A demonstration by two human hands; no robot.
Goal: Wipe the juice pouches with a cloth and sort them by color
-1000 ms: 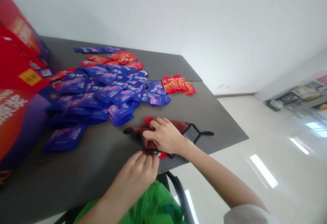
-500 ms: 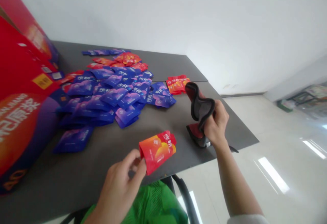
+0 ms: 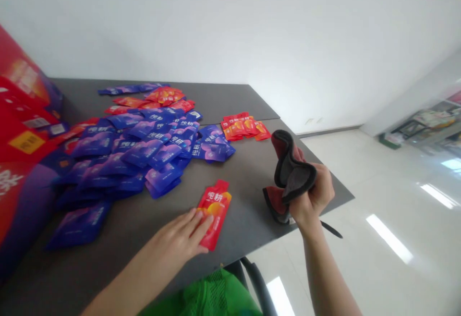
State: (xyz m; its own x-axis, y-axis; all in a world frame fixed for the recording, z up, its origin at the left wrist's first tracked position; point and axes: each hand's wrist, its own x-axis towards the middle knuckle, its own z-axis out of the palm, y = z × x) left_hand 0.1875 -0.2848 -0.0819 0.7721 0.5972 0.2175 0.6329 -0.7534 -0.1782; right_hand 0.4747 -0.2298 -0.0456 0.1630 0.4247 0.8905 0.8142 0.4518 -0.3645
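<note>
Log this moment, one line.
left hand: touching red sachet | right hand: gripping folded fabric | blue sachets: piled on table

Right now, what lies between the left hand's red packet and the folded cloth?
The head view shows only grey tabletop between the red packet and the folded cloth.

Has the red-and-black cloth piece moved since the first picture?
Yes. Held in the right hand, the cloth piece has moved rightward, nearer the right corner of the table.
</note>
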